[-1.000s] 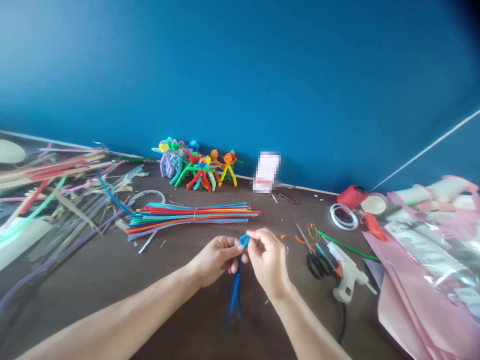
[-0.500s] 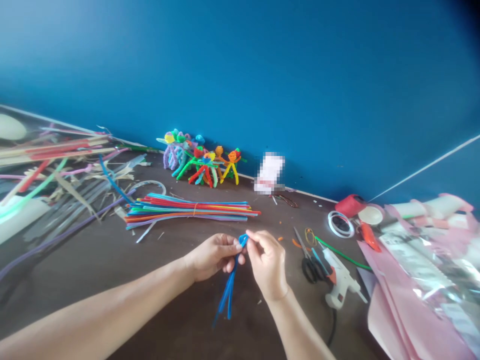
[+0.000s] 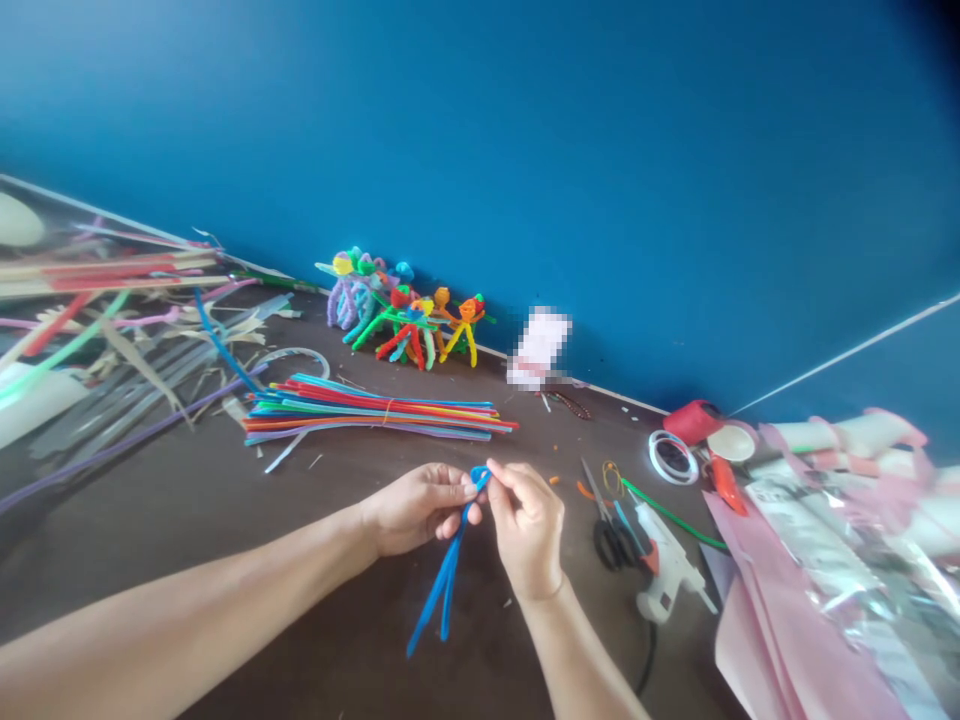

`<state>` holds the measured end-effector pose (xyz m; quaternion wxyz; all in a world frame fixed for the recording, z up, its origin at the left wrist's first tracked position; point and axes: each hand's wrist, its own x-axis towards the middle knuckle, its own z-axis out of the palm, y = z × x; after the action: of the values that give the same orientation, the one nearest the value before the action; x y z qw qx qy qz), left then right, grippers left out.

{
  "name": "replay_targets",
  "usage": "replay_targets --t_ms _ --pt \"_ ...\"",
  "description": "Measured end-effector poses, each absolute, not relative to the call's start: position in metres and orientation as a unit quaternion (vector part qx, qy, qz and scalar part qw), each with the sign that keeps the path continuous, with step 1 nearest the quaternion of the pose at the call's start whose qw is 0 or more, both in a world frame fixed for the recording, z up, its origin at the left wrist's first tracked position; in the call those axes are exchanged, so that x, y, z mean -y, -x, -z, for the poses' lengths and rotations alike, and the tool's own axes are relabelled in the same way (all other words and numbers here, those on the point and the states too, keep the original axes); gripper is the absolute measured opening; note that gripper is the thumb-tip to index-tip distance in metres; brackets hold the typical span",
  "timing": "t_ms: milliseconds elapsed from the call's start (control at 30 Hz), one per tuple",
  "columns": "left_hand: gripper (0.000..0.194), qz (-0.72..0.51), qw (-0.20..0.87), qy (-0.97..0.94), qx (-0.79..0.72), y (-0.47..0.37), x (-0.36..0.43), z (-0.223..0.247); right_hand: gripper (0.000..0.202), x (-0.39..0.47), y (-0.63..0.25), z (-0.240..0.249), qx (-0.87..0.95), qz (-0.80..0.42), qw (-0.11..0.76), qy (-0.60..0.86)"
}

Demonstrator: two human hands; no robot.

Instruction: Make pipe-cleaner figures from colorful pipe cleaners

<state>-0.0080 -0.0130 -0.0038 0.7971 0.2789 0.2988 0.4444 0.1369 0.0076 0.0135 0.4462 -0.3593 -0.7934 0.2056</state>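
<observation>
Blue pipe cleaners (image 3: pixel 437 592) hang between my hands, bent into a small loop at the top with long tails pointing down. My left hand (image 3: pixel 424 507) pinches them just below the loop, thumb against fingers. On the loop's right side, the fingertips of my right hand (image 3: pixel 527 520) are closed on the blue stem. Beyond my hands lies a tied bundle of many-coloured pipe cleaners (image 3: pixel 382 412). Several small pipe-cleaner figures (image 3: pixel 420 318) stand behind it near the wall.
To the right lie scissors (image 3: pixel 613 540), a white glue gun (image 3: pixel 671 565), a green pipe cleaner (image 3: pixel 675 515), a tape roll (image 3: pixel 673 458) and pink wrapping sheets (image 3: pixel 780 610). Loose strips and sticks (image 3: pixel 127 330) are heaped at the left. A blue wall (image 3: pixel 525 150) rises behind the table.
The view has shifted slightly. The blue tails now swing further to the left and spread a little apart. Both hands keep their pinch at the loop.
</observation>
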Motion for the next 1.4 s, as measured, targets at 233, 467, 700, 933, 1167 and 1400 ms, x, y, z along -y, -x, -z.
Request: replay_targets --t_ms 233,467,700,933,1167,1400 --pt "0.018 -0.437 0.796 -0.289 -0.304 0.009 0.014 0.002 0.019 -0.006 -0.136 -0.014 0.775 -0.225 0.457 0.373" --pt "0.020 -0.453 0.775 -0.312 -0.312 0.009 0.013 0.003 0.019 -0.005 -0.133 -0.013 0.739 -0.283 0.459 0.404" --pt "0.021 -0.475 0.764 -0.319 -0.297 0.011 0.012 0.001 0.017 -0.004 -0.128 -0.013 0.663 -0.407 0.466 0.422" --pt "0.023 -0.465 0.701 -0.403 -0.361 0.006 0.014 0.003 0.007 -0.002 -0.127 -0.013 0.671 -0.414 0.443 0.426" --pt "0.027 -0.473 0.630 -0.435 -0.435 0.001 0.015 0.001 0.001 0.001 -0.126 -0.014 0.695 -0.319 0.451 0.460" --pt "0.027 -0.493 0.596 -0.441 -0.455 0.000 0.017 0.001 0.004 0.002 -0.125 -0.014 0.715 -0.261 0.455 0.463"
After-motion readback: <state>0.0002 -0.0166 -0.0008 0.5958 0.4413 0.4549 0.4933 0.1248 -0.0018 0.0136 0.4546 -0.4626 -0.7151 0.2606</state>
